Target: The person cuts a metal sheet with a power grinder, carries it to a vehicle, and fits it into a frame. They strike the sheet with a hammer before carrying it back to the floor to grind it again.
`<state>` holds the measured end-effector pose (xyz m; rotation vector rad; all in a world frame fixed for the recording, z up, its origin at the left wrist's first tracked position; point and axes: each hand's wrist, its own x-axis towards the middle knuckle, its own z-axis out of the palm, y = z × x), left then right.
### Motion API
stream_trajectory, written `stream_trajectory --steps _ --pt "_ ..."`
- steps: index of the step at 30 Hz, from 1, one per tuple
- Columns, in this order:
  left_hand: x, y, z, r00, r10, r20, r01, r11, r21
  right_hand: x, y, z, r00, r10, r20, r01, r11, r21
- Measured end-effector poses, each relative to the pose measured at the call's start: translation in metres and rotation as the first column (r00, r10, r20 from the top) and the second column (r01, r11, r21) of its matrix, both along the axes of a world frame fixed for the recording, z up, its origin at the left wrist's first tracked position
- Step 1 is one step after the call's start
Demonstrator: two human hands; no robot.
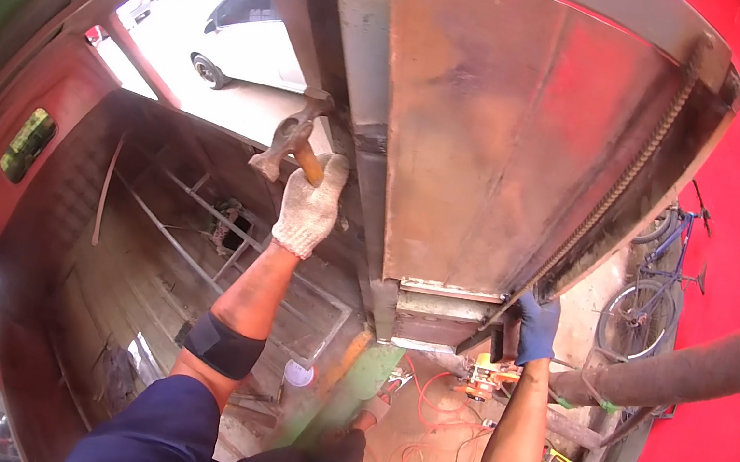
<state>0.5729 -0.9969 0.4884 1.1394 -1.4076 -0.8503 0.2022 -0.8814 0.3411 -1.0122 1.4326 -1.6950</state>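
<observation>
My left hand, in a whitish knit glove, is closed around the wooden handle of a hammer. Its metal head is raised beside a dark upright metal post. My right hand, in a blue glove, is at the lower right corner of a large metal panel, with its fingers curled at the edge. Part of those fingers is hidden behind dark metal. A ribbed steel bar runs along the panel's right side. Below the panel are short horizontal metal strips.
Orange cables tangle over the floor near an orange power tool and a yellow tape measure. A thick pipe crosses at right, before a blue bicycle. A metal frame lies left; a white car stands outside.
</observation>
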Motion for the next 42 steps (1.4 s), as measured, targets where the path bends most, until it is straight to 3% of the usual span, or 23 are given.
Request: stream_trajectory --steps 8,9,10,11,12,13,16,19,23,24,25,26,27,28,30,31,32,34,35,36,37,40,42 --pt "0.000 -0.009 -0.011 0.991 0.105 0.088 -0.101 0.994 -0.049 -0.002 0.000 0.004 0.999 -0.035 -0.040 0.039 0.994 0.101" --pt "0.002 -0.013 -0.014 0.982 0.136 0.133 -0.114 0.980 -0.162 0.004 0.004 0.015 0.999 -0.035 -0.003 0.035 0.988 0.148" --pt "0.011 -0.028 -0.028 0.973 0.140 0.181 -0.075 0.942 -0.327 -0.016 -0.005 -0.021 0.992 -0.046 -0.117 0.065 0.984 0.166" --pt "-0.002 -0.005 -0.005 0.996 0.084 0.028 -0.082 0.995 -0.051 -0.001 0.006 0.012 0.995 -0.018 -0.097 0.036 0.982 0.187" --pt "-0.009 -0.004 -0.001 0.996 0.091 0.020 -0.088 0.988 -0.128 -0.016 0.000 -0.003 0.982 -0.008 -0.191 0.044 0.982 0.183" --pt "-0.016 0.001 0.005 0.994 0.099 -0.040 -0.103 0.986 -0.129 -0.006 0.000 0.007 0.995 -0.040 -0.096 0.050 0.993 0.108" --pt "-0.014 -0.007 -0.003 0.989 0.068 -0.131 -0.083 0.990 -0.112 0.001 0.001 0.016 0.991 -0.060 -0.121 0.065 0.997 0.037" --pt "-0.011 -0.008 -0.003 0.995 0.099 -0.017 -0.101 0.986 -0.133 0.001 0.003 0.018 0.990 -0.042 -0.136 0.048 0.998 0.048" --pt "-0.014 -0.013 -0.008 0.986 0.157 -0.055 -0.162 0.983 -0.089 0.001 0.002 0.019 0.982 -0.047 -0.185 0.054 0.998 0.029" --pt "-0.012 -0.013 -0.005 0.990 0.139 0.024 -0.135 0.982 -0.131 0.006 0.005 0.021 0.986 -0.050 -0.161 0.051 0.999 0.004" --pt "-0.003 -0.029 -0.017 0.889 0.325 0.321 -0.117 0.841 -0.528 0.008 0.006 0.021 0.989 -0.054 -0.136 0.052 0.999 -0.018" --pt "0.004 -0.047 -0.030 0.662 0.579 0.475 0.061 0.591 -0.805 0.004 0.004 0.017 0.986 -0.044 -0.161 0.041 0.999 -0.019" --pt "0.002 -0.049 -0.030 0.685 0.531 0.499 -0.097 0.746 -0.659 -0.004 0.004 0.010 0.978 -0.065 -0.200 0.065 0.998 -0.006" --pt "-0.003 -0.041 -0.024 0.693 0.537 0.481 -0.119 0.744 -0.657 -0.011 0.005 0.006 0.967 -0.085 -0.241 0.089 0.996 0.004" --pt "-0.007 -0.009 -0.001 0.986 0.124 0.113 -0.115 0.990 -0.083 -0.016 0.002 -0.002 0.976 -0.041 -0.215 0.037 0.999 -0.026" --pt "0.003 0.013 0.013 0.988 0.019 0.150 -0.029 0.997 0.068 -0.021 -0.005 -0.011 0.980 -0.074 -0.187 0.048 0.989 -0.140" --pt "0.008 0.017 -0.001 0.990 0.050 0.132 -0.056 0.997 0.046 -0.026 -0.010 -0.018 0.984 -0.097 -0.147 0.057 0.965 -0.257" --pt "0.016 0.016 -0.047 0.863 0.379 0.334 -0.220 0.877 -0.428 -0.032 -0.018 -0.027 0.990 -0.078 -0.117 0.043 0.960 -0.275" --pt "0.050 0.006 -0.083 0.568 0.694 0.442 0.057 0.503 -0.863 -0.025 -0.021 -0.018 0.976 -0.093 -0.199 0.030 0.954 -0.298" --pt "0.051 0.047 -0.091 0.929 0.267 0.258 -0.153 0.908 -0.390 -0.017 -0.017 -0.011 0.956 -0.108 -0.274 0.018 0.950 -0.312" --pt "0.062 0.081 -0.106 0.803 0.434 0.409 -0.180 0.830 -0.528 -0.017 -0.020 -0.018 0.960 -0.087 -0.267 -0.009 0.940 -0.340" --pt "0.081 0.149 -0.167 0.885 0.302 0.353 -0.317 0.948 -0.016 -0.024 -0.026 -0.020 0.972 -0.142 -0.189 0.065 0.930 -0.361" --pt "0.075 0.187 -0.198 0.932 0.218 0.288 -0.271 0.950 0.156 -0.017 -0.016 -0.010 0.966 -0.040 -0.254 -0.029 0.964 -0.264"
